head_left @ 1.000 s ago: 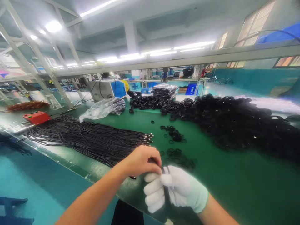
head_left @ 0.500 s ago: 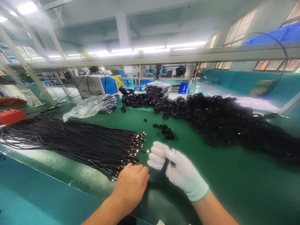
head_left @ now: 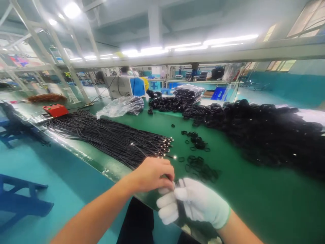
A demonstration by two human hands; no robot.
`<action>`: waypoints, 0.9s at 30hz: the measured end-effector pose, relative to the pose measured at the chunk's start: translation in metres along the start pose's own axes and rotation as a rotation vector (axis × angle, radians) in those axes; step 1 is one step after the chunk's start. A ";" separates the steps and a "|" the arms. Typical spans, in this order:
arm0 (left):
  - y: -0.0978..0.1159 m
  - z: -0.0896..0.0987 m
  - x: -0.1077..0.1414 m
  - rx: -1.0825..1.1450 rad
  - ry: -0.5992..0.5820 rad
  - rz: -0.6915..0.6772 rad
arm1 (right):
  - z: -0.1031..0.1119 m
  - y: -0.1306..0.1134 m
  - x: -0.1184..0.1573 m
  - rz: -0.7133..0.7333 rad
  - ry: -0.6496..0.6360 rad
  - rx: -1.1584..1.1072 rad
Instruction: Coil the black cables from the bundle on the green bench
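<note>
White glove (head_left: 212, 206): on R hand (head_left: 195, 200); thumb pressed down, fingers part-curled round dark bundle (head_left: 181, 211), prob. cable; detail blurred.
Bare hand: L hand (head_left: 152, 176), thumb + index drawn close at the glove's thumb tip; can't tell if anything's pinched betw. them.
Bundle spot: in R hand, over near edge of table (head_left: 266, 200), approx. mid-length.
Straight cables: black cables (head_left: 109, 135) laid along near edge, L half of table; bright ends (head_left: 165, 146) face table middle.
Rings: small black rings (head_left: 199, 143), one cluster mid-table; 2nd, blurrier cluster (head_left: 201, 167) nearer R hand.
Coils: black coils (head_left: 274, 135) heaped along far edge, spreading to R side.
L end of table: red box (head_left: 56, 110) by the cables' far ends; clear plastic bag (head_left: 114, 106) nr far edge.
Step in hand: my read, L fingers working at bundle's top while R steadies it.
Next move calls for: prob. firm R thumb, bundle kept aligned, L fingertips precise; risk = strands slipping.
</note>
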State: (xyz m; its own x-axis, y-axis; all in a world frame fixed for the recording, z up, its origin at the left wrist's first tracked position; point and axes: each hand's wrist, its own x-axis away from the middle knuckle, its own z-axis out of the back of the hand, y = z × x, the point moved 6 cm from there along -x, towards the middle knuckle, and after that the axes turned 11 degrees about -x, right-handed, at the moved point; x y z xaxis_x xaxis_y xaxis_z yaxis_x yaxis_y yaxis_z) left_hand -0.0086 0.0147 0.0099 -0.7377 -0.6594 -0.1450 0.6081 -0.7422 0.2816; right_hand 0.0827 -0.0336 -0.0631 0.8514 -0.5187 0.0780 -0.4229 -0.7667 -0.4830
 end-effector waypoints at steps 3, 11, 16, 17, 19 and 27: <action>-0.011 -0.015 -0.005 0.298 -0.029 0.037 | -0.006 0.008 -0.006 -0.074 -0.045 -0.132; -0.049 -0.036 -0.024 0.342 -0.131 0.143 | -0.008 -0.035 -0.005 0.358 -0.032 -0.317; -0.053 -0.037 -0.025 -0.085 -0.065 0.359 | 0.020 -0.075 0.016 0.651 0.161 -0.226; -0.045 -0.039 -0.024 -0.187 -0.085 0.397 | 0.025 -0.080 0.020 0.686 0.190 -0.206; -0.023 -0.044 -0.021 -0.340 -0.141 0.424 | 0.033 -0.085 0.024 0.721 0.237 -0.170; 0.033 -0.043 -0.026 -0.422 -0.123 0.220 | 0.038 -0.081 0.023 0.703 0.345 0.006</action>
State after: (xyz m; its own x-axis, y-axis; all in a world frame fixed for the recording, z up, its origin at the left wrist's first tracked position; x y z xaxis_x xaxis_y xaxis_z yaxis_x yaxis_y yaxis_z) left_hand 0.0432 0.0022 -0.0177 -0.5918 -0.8061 -0.0045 0.8007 -0.5871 -0.1195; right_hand 0.1481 0.0306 -0.0557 0.2397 -0.9707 0.0179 -0.8244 -0.2132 -0.5243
